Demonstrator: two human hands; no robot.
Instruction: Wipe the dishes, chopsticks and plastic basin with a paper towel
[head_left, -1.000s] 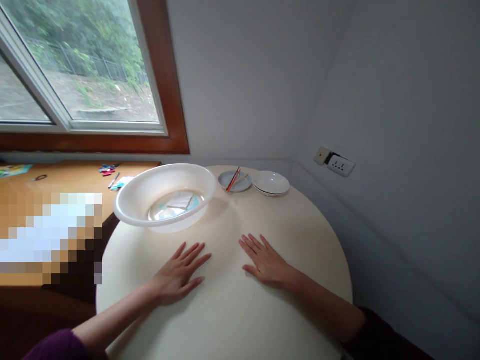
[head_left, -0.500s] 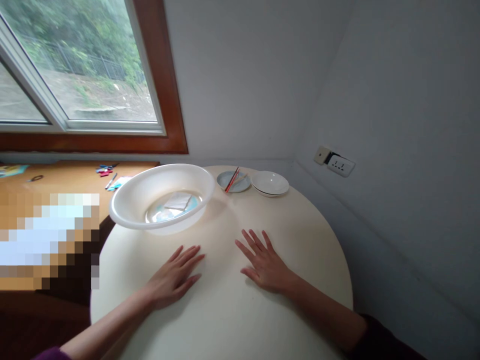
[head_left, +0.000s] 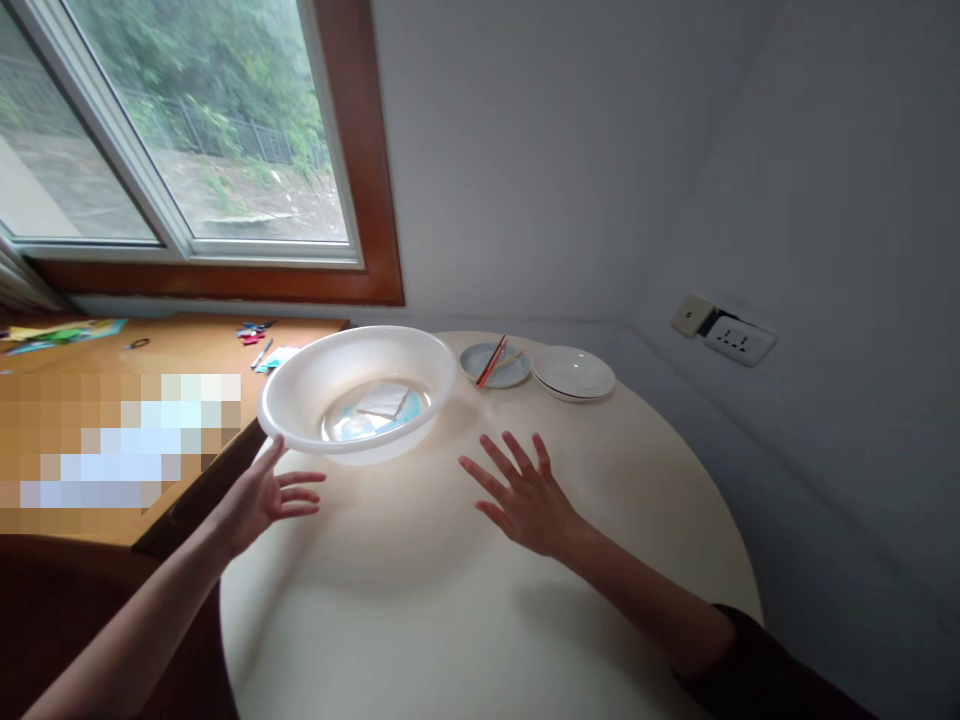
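Note:
A large white plastic basin stands at the far left of the round cream table. Inside it lie a folded white cloth or paper and something flat and light blue. My left hand is at the basin's near left rim, thumb up by the edge and fingers apart; whether it touches cannot be made out. Raised over the table, my right hand has its fingers spread and holds nothing. Behind it are a grey plate bearing red chopsticks and a stack of white dishes.
To the left, a wooden desk carries scissors, a pen, coloured papers and small red and blue items. A wall with a power socket borders the right side. A window is behind the desk.
My left hand has lifted from the table and moved left to the basin's rim, turning thumb up. My right hand has risen off the tabletop. The view has shifted left.

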